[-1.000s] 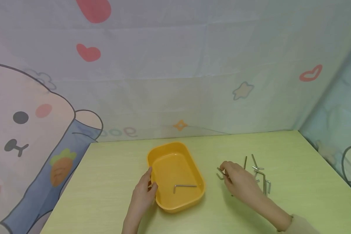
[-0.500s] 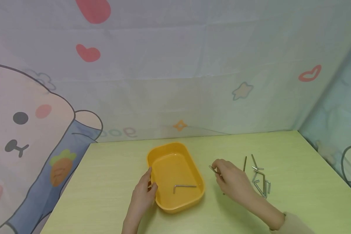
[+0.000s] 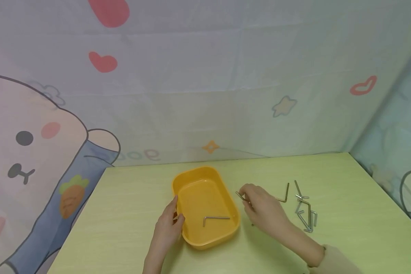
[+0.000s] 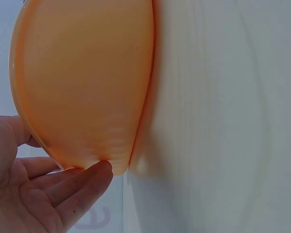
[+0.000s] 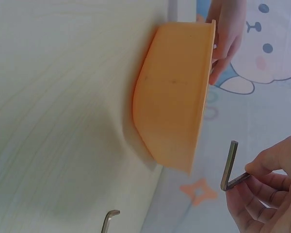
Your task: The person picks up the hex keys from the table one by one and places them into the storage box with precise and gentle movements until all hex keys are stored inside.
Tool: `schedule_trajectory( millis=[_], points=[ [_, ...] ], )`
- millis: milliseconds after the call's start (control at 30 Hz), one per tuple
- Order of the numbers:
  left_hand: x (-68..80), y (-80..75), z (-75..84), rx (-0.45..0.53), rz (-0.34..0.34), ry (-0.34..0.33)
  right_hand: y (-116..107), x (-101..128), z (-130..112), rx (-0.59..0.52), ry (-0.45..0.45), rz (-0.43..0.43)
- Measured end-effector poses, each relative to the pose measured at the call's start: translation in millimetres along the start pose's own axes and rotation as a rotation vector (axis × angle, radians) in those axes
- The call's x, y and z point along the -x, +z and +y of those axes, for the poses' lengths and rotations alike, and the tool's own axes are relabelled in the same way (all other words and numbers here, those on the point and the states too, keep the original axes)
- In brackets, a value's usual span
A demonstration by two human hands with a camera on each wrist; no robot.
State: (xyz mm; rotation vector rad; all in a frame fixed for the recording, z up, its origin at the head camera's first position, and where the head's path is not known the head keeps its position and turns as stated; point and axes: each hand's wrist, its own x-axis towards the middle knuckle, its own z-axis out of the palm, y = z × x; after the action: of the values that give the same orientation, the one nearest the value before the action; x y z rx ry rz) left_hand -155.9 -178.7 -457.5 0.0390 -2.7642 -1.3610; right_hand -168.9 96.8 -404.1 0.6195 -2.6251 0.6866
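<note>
Two hands work over a pale green, wood-grained tabletop [image 3: 130,213] in the lower half of the head view. The left hand [image 3: 168,226] rests against the left wall of a glossy orange plastic tray [image 3: 191,179], a shallow rectangle with rounded corners; its thumb hooks over the rim and its fingers lie fairly straight along the outer wall, as the left wrist view shows with the fingertips touching the tray's underside edge. The tray's long axis runs from the lower right of the frame toward the upper left. Inside it lies one thin L-shaped metal hex key [image 3: 215,218], its long arm pointing to the right and its short arm turned down toward the lower edge.

The right hand [image 3: 260,207] hovers just right of the tray, pinching a second hex key [image 3: 240,195] between thumb and curled fingertips. In the right wrist view this key [image 5: 229,166] is a flat-sided grey steel L, its free arm pointing up in that frame, close to the tray's rim but apart from it.

Further right on the tabletop sits a loose heap of similar hex keys [image 3: 306,213], crossing one another, and one lies singly [image 3: 285,194] just beside them.
</note>
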Motion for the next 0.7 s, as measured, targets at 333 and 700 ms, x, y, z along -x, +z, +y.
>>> schedule_trajectory(
  millis=[333, 700],
  points=[
    [1.0, -1.7, 1.1, -0.001, 0.004, -0.010, 3.5, -6.9, -11.8, -0.019, -0.016, -0.027],
    [2.3, -1.8, 3.7, 0.004, 0.003, -0.002, 12.8, -12.1, -22.2, -0.014, -0.029, -0.061]
  ],
)
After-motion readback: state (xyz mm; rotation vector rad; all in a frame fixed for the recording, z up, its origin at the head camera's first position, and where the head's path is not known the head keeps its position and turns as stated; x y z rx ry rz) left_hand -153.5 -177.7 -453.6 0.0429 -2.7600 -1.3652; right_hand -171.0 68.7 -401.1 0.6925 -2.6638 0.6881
